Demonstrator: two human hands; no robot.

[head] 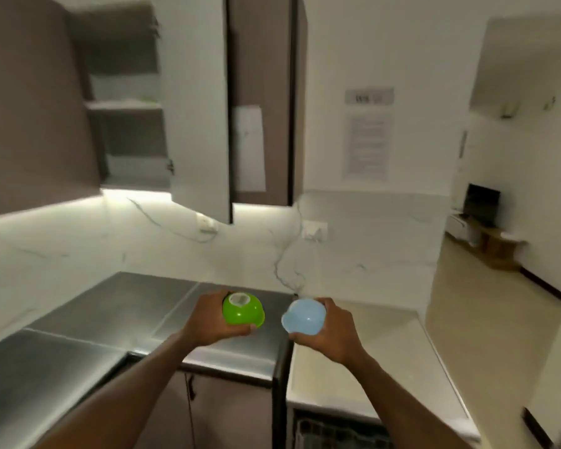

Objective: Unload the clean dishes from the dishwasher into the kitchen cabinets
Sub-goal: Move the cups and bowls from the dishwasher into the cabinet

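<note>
My left hand (pixel 209 319) grips a small green bowl (pixel 243 310), held bottom-up with its pale base facing the camera. My right hand (pixel 334 328) grips a small light blue bowl (pixel 303 317), also turned over. Both bowls hover above the steel countertop (pixel 110 319). Up at the left, a wall cabinet (pixel 127 105) stands open with its white door (pixel 198 108) swung out; its shelves look blurred. A dishwasher rack (pixel 337 432) shows at the bottom edge, below the counter.
A pale stone counter (pixel 370 367) runs to the right of the steel one. Wall sockets (pixel 314 230) sit on the marble backsplash. A closed brown cabinet (pixel 259 98) hangs in the middle. A doorway at the right opens onto a room with a laptop (pixel 481 205).
</note>
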